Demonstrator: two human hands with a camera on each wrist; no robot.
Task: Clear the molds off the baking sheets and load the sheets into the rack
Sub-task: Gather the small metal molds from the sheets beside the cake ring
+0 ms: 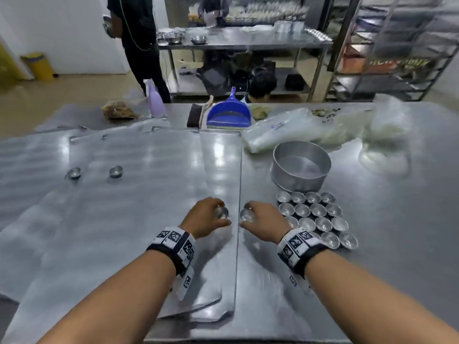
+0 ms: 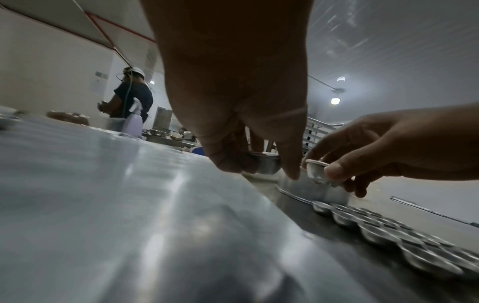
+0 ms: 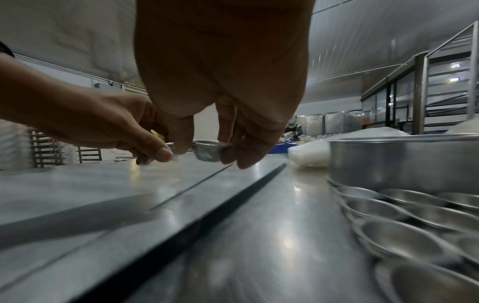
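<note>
Overlapping metal baking sheets (image 1: 139,194) cover the left half of the steel table. My left hand (image 1: 211,214) grips a small round metal mold (image 1: 221,212) just above the top sheet's right edge. Close beside it, my right hand (image 1: 255,217) pinches another small mold (image 1: 246,216) over the sheet's edge; the same mold (image 3: 207,152) shows between thumb and fingers in the right wrist view, and as a tilted mold (image 2: 317,171) in the left wrist view. Two lone molds (image 1: 73,173) (image 1: 115,170) stand on the sheets at the far left. Several molds (image 1: 315,217) sit in rows on the table to the right.
A round metal cake tin (image 1: 301,167) stands behind the mold rows. Plastic bags (image 1: 310,130), a blue dustpan (image 1: 228,114) and a purple spray bottle (image 1: 155,100) lie along the table's far side. A tray rack (image 1: 397,45) stands at the back right; people are beyond the table.
</note>
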